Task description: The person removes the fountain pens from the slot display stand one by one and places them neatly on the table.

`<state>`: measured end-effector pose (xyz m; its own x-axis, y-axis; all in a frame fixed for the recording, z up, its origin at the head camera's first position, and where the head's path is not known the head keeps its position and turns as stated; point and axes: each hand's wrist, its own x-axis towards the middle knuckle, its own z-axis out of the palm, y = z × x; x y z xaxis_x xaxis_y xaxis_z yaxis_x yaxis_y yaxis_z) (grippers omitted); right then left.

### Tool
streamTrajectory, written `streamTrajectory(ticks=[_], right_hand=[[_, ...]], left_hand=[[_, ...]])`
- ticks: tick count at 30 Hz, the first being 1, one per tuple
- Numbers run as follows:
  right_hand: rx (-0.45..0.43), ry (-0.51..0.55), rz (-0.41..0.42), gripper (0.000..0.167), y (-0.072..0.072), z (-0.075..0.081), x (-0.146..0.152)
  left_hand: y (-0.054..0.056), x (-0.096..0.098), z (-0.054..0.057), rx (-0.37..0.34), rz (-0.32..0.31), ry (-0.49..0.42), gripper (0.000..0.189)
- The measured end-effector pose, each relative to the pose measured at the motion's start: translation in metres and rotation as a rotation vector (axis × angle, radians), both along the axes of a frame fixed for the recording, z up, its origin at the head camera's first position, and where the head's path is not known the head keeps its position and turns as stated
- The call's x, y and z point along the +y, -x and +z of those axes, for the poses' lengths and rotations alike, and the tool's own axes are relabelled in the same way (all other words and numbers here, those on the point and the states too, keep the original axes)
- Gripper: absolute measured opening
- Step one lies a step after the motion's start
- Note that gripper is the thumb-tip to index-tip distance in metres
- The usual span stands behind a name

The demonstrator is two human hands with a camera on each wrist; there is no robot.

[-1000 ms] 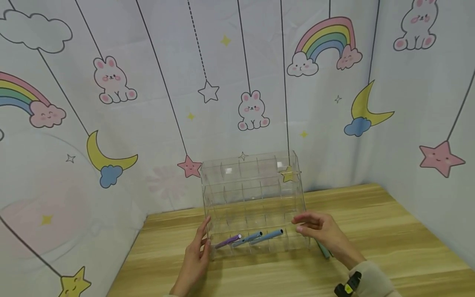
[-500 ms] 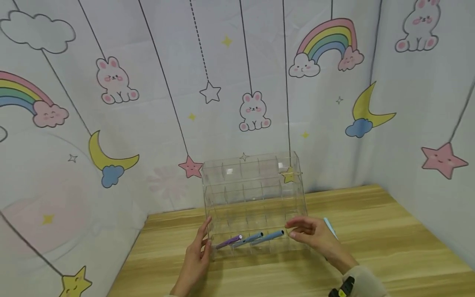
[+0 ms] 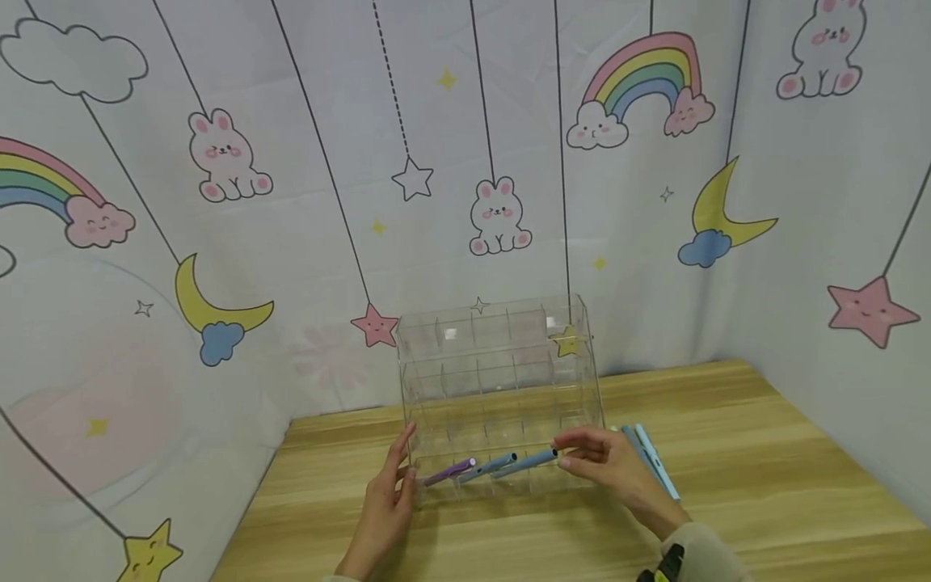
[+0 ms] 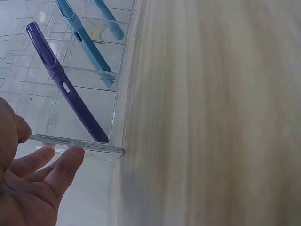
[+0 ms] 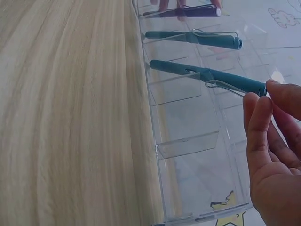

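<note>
A clear acrylic pen rack [image 3: 502, 368] with tiered compartments stands on the table. In its lowest row lie a purple pen [image 3: 449, 471], a blue pen [image 3: 487, 468] and another blue pen [image 3: 525, 463], all slanted with their upper ends toward the right. My left hand [image 3: 387, 497] holds the rack's left side panel; in the left wrist view the fingertips [image 4: 69, 157] touch the panel's edge near the purple pen. With thumb and fingers, my right hand [image 5: 277, 150] pinches the upper end of the rightmost blue pen [image 5: 207, 74]. The compartments right of this pen hold nothing.
To the right of the rack, a light blue pen [image 3: 660, 467] and a darker blue pen [image 3: 634, 443] lie on the wooden table [image 3: 771, 469], partly behind my right hand. A white curtain [image 3: 320, 202] with cartoon prints hangs behind and beside the table.
My right hand has moved left from the rack's right side to the end of the rightmost blue pen. The pens on the table behind it have come into view. My left hand stays in place.
</note>
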<state>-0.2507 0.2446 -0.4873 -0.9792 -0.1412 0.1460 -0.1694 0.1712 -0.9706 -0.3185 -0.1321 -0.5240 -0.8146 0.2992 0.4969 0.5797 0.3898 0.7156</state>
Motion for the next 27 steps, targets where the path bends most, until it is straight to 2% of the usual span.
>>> streamTrajectory(ticks=[8, 15, 20, 27], right_hand=[[0.005, 0.026, -0.003, 0.044, 0.003, -0.003, -0.005], [0.071, -0.024, -0.059, 0.038, 0.007, -0.005, -0.014], [0.109, -0.041, -0.09, 0.038, 0.006, 0.0, -0.016], [0.09, -0.014, -0.161, 0.04, 0.004, 0.009, -0.012]], left_hand=[[0.0, 0.002, 0.001, -0.004, -0.004, -0.003, 0.079], [0.0, 0.003, 0.003, 0.009, -0.002, -0.012, 0.079], [-0.002, 0.002, 0.003, 0.019, -0.007, -0.021, 0.078], [-0.004, 0.001, 0.003, 0.026, -0.003, -0.009, 0.077]])
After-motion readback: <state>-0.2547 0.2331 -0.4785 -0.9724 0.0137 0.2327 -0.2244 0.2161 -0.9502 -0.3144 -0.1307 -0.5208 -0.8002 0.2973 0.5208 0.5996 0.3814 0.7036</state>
